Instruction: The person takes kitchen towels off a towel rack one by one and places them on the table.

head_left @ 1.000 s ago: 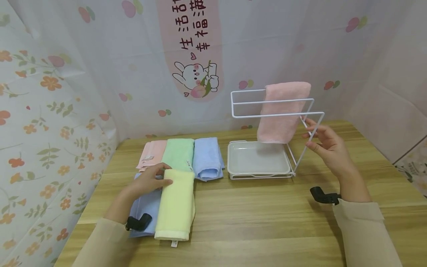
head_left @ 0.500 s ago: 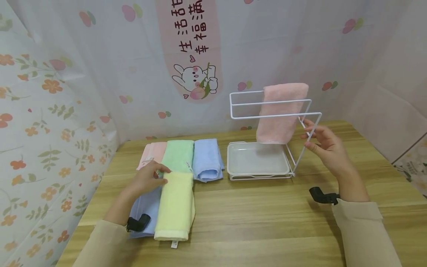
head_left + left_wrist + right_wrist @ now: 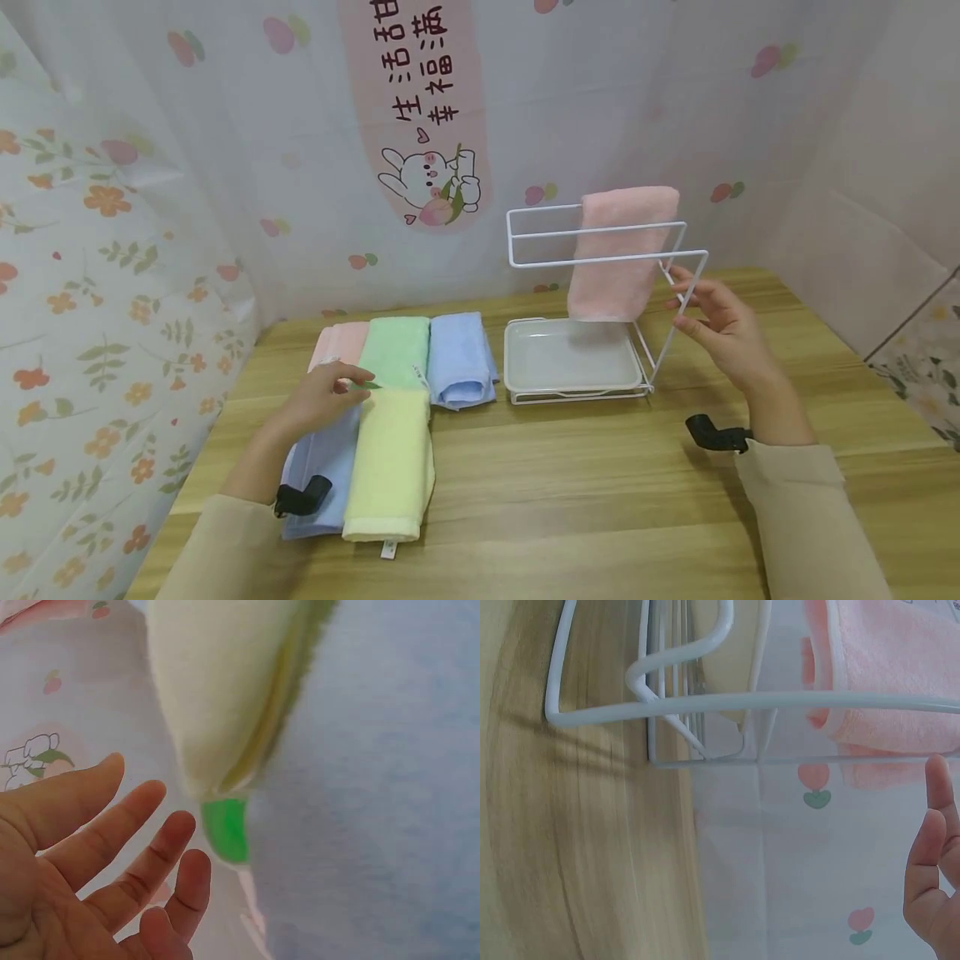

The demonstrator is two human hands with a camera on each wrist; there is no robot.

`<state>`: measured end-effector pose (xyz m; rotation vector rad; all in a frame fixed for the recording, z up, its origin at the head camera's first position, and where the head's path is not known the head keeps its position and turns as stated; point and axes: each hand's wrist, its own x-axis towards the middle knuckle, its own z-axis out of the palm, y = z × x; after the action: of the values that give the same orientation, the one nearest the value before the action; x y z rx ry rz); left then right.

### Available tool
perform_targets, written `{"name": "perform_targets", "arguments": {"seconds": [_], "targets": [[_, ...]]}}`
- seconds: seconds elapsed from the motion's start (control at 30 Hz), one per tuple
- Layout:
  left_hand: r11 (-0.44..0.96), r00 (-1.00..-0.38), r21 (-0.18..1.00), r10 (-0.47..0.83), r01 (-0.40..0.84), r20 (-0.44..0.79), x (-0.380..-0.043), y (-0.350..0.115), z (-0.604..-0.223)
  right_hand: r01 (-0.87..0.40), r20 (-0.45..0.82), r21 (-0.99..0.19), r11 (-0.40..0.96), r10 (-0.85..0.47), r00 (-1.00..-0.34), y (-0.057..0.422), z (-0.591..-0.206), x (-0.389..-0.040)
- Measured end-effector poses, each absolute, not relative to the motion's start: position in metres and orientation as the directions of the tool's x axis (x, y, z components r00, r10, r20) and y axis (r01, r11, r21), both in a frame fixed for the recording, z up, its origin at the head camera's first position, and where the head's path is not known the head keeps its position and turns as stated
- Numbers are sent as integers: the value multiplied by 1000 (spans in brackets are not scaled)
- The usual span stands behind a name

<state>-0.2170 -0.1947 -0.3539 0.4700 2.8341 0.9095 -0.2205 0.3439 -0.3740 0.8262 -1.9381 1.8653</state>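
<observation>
In the head view, my left hand [image 3: 322, 398] hovers by the upper left corner of the folded yellow towel [image 3: 388, 467], which overlaps a blue towel [image 3: 318, 479]. The left wrist view shows its fingers loosely spread, with nothing between them. My right hand [image 3: 723, 329] holds the side wires of a white wire towel rack [image 3: 607, 260], its thumb at the front wire and fingers at the one behind. A pink towel [image 3: 618, 287] hangs over the rack's rearmost bar; in the right wrist view, the hand's fingertips reach the wire beside this pink towel [image 3: 900, 697].
Behind the yellow towel lie a folded pink towel [image 3: 345, 340], a green towel [image 3: 397, 346] and a second blue towel [image 3: 459, 354], side by side. A pale shallow tray [image 3: 573, 392] sits in the rack's base. A printed curtain [image 3: 300, 167] stands behind the wooden table [image 3: 570, 500].
My left thumb and fingers have eased back from the yellow towel's top edge towards the left. The right hand keeps its place at the rack, and the view has shifted slightly.
</observation>
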Motion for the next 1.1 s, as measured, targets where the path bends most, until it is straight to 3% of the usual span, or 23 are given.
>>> {"name": "perform_targets", "arguments": {"seconds": [0.37, 0.57, 0.73, 0.87, 1.1], "targets": [[658, -931, 686, 355, 310, 80, -225, -178, -323, -572, 546, -776, 265, -170, -820, 351, -367, -212], [655, -915, 652, 370, 382, 164, -235, -155, -295, -594, 557, -749, 294, -206, -805, 350, -359, -217], [634, -907, 667, 388, 392, 164, -247, -132, -277, -576, 548, -689, 440, -203, -811, 349, -354, -217], [599, -892, 678, 403, 425, 203, -256, -113, -264, -577, 540, -678, 455, -224, -812, 349, -352, -218], [494, -840, 694, 430, 524, 329, -274, -77, -244, -639, 569, -686, 348, -290, -770, 352, -354, -222]]}}
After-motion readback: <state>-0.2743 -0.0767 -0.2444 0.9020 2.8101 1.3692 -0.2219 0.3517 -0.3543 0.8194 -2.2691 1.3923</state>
